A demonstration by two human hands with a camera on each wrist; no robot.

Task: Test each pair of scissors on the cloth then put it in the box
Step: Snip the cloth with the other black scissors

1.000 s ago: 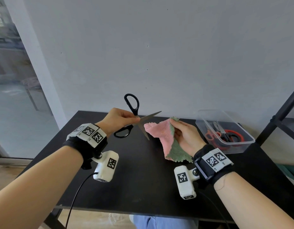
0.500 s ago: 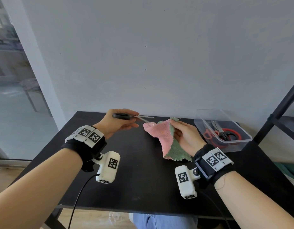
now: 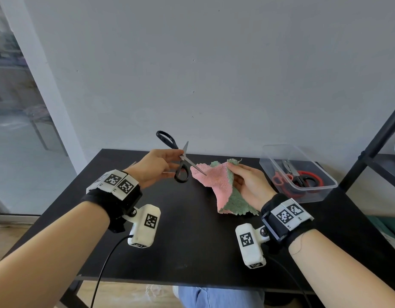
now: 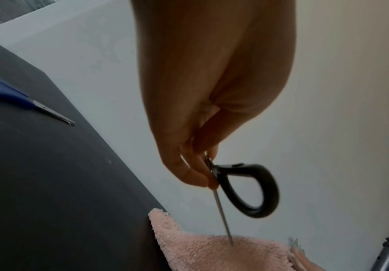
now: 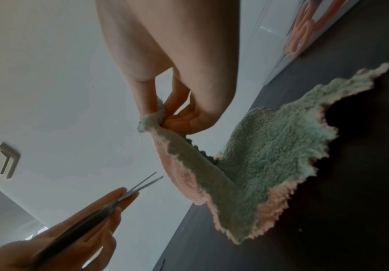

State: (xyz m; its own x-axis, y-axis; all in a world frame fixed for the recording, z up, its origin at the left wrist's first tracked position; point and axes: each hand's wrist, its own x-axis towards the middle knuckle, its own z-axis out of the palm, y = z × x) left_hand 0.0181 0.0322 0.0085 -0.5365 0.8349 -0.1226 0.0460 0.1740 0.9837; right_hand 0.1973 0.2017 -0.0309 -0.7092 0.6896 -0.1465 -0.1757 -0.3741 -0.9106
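My left hand (image 3: 157,166) pinches the black-handled scissors (image 3: 179,157) at the pivot. The blades are spread wide, one handle loop pointing up and one (image 4: 250,190) hanging down. One blade tip lies against the pink face of the cloth (image 3: 216,181). My right hand (image 3: 247,181) pinches the top edge of the pink and green cloth (image 5: 258,176) and holds it up, its lower end on the black table (image 3: 192,241). The clear plastic box (image 3: 297,172) stands at the right with red-handled and black-handled scissors inside.
Blue-handled scissors (image 4: 14,95) lie on the table to the left of my left hand. A black shelf frame (image 3: 374,143) stands at the right edge of the table. A grey wall rises right behind the table.
The scissors went from spread to swung flat and back to spread wide, now turned so one blade tip touches the cloth. The right hand has kept the cloth still.
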